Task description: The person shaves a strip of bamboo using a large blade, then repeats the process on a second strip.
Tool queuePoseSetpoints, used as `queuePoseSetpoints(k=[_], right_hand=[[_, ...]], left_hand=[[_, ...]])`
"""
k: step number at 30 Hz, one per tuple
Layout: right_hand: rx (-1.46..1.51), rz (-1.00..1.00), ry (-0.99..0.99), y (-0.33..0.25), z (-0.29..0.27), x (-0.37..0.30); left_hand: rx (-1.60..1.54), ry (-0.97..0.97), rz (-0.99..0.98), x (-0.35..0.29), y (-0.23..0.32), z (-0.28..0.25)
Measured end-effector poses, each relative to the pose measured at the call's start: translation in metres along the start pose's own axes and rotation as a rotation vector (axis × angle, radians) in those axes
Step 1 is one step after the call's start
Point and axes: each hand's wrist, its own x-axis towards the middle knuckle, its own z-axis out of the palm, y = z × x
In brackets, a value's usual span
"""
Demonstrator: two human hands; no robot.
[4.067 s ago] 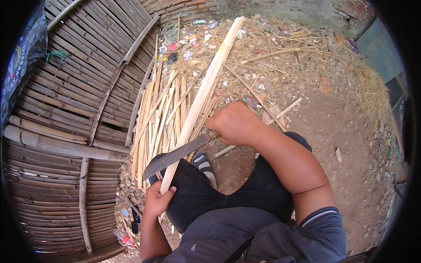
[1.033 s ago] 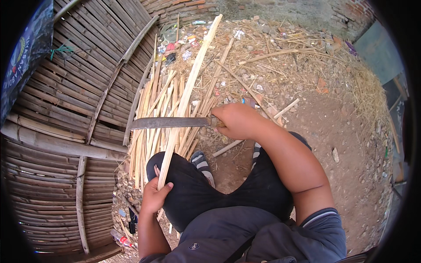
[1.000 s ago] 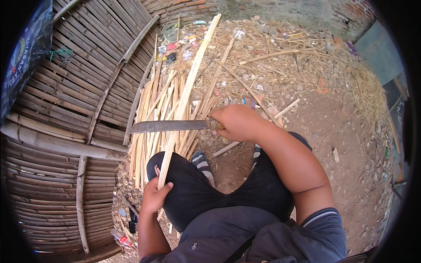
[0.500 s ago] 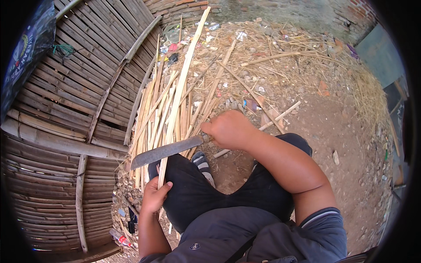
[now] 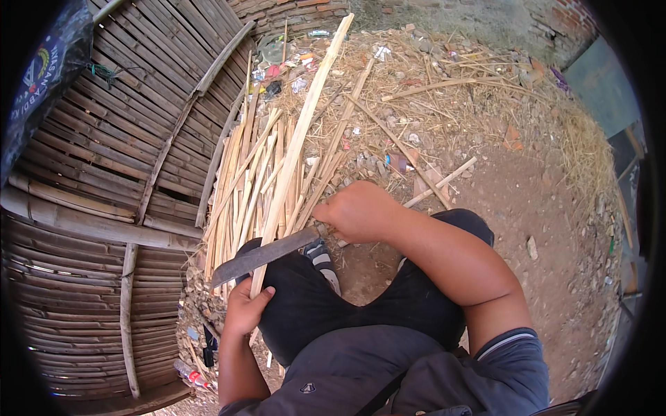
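My left hand (image 5: 244, 309) is closed round the near end of a long pale bamboo strip (image 5: 302, 139), which slants away from me, its far end to the right. In my right hand (image 5: 357, 211) is the handle of a machete (image 5: 267, 256), mostly hidden by my fingers. The broad grey blade points left and lies across the strip, just above my left hand and over my left knee. Beside my left leg, many split bamboo strips (image 5: 232, 201) lie in a loose pile on the ground.
A bamboo slat wall (image 5: 132, 132) stands close on the left, with a dark printed banner (image 5: 52, 83) on it. Straw and litter (image 5: 444, 83) cover the ground toward the brick wall (image 5: 472, 21). A plastic bottle (image 5: 191, 374) lies at the lower left.
The machete blade has slid a little down the strip toward my left hand. The strip's far end has swung slightly to the right.
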Motion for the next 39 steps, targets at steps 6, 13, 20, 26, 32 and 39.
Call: queuePoseSetpoints(k=[6, 13, 20, 26, 32, 39], right_hand=[[0.089, 0.197, 0.155, 0.036, -0.018, -0.003], [0.180, 0.357, 0.251, 0.045, -0.019, -0.008], [-0.015, -0.023, 0.054, 0.000, -0.003, 0.002], [0.152, 0.414, 0.286, 0.061, -0.030, -0.007], [0.124, 0.297, 0.286, 0.053, -0.031, -0.023], [0.010, 0.031, 0.016, 0.008, -0.010, -0.006]], left_hand=[[0.040, -0.023, 0.058, -0.003, 0.002, -0.002], [-0.023, -0.029, -0.008, 0.000, 0.001, -0.002], [-0.018, -0.012, 0.012, -0.005, 0.005, 0.001], [0.010, -0.007, 0.009, -0.001, -0.002, -0.003], [-0.006, 0.001, 0.023, -0.003, 0.012, 0.006], [0.002, -0.024, 0.021, -0.005, 0.004, 0.000]])
